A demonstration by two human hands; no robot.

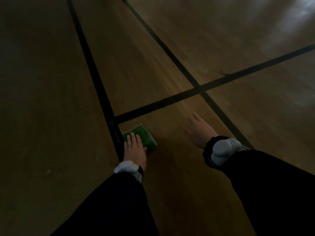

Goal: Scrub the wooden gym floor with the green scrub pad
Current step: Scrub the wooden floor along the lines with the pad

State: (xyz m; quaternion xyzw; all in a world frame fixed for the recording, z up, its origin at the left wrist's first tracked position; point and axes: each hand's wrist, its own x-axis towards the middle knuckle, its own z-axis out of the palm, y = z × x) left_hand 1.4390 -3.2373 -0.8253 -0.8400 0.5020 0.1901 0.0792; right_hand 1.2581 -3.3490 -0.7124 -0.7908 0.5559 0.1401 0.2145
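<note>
A green scrub pad (144, 136) lies flat on the wooden gym floor (170, 167), just right of a black court line. My left hand (135, 149) presses on the pad's near half with straight fingers, and its thumb lies along the pad's right edge. My right hand (200, 132) rests flat on the bare floor to the right of the pad, fingers extended forward, holding nothing. Both wrists wear white devices on black straps over dark sleeves.
Black court lines (95, 72) cross the floor: one runs from top left down past the pad, another diagonal meets a crossing line at a junction (199, 88) ahead of my right hand. Pale light reflects on the floor at the top right.
</note>
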